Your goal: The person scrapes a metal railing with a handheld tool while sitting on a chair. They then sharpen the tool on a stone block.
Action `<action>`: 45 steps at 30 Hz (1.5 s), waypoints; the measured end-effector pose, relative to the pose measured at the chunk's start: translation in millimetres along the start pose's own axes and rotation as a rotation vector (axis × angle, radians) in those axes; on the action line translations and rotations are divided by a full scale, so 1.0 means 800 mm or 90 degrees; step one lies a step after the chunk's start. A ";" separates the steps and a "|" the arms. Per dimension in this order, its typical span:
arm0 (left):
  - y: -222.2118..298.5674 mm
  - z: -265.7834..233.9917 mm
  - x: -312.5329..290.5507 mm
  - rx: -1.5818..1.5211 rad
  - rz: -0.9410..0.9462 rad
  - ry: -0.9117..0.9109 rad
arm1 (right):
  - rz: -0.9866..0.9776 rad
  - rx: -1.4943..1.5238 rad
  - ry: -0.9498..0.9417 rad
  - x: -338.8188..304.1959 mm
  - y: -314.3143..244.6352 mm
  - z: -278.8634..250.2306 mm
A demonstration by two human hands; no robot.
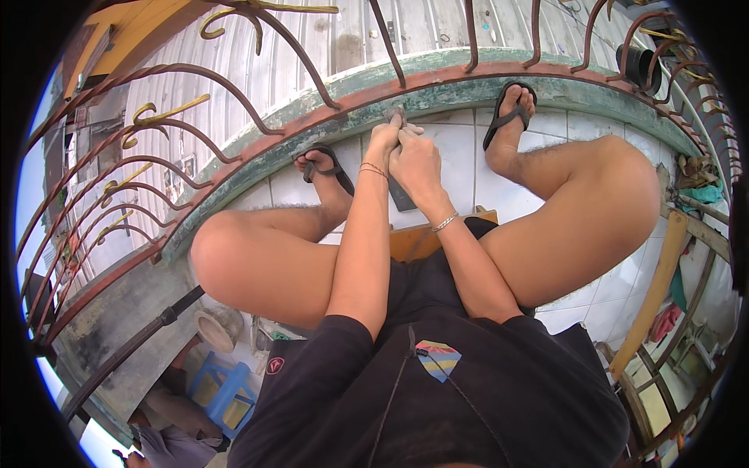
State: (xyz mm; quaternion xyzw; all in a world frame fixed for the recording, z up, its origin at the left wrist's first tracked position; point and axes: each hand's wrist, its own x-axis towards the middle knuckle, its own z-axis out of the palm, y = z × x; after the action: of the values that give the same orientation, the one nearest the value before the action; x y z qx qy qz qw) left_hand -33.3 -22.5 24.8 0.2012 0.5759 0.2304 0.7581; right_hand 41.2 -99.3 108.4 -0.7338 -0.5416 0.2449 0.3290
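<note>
In front of my knees my left hand [385,139] and my right hand [417,162] are closed close together. A small grey-brown piece [399,111] shows at the fingertips; its kind is too small to tell, and most of what the fingers grip is hidden. Below the hands, partly covered by them, a dark grey flat bar [402,200] reaches toward the wooden board [425,238] between my thighs. Whether either hand touches the bar, I cannot tell.
White floor tiles [456,168] lie under my sandalled feet. A green ledge [359,117] with a curved rusty railing [456,74] runs ahead. A blue plastic stool [222,390] and another person [175,413] are at lower left. Wooden poles [651,300] stand at right.
</note>
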 end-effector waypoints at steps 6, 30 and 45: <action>0.000 0.009 -0.011 0.002 -0.002 0.041 | 0.030 0.014 -0.024 -0.006 -0.005 -0.010; 0.021 0.011 -0.007 0.031 -0.036 -0.037 | 0.004 0.040 0.040 0.004 0.007 0.000; 0.021 0.014 0.005 0.015 0.001 0.042 | -0.016 0.065 0.055 0.013 0.008 0.004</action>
State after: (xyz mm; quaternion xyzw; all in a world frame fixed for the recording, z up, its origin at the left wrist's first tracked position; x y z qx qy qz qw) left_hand -23.3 -7.1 34.1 0.2030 0.6029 0.2304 0.7363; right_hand 46.4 -90.1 101.5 -0.7193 -0.5225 0.2362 0.3921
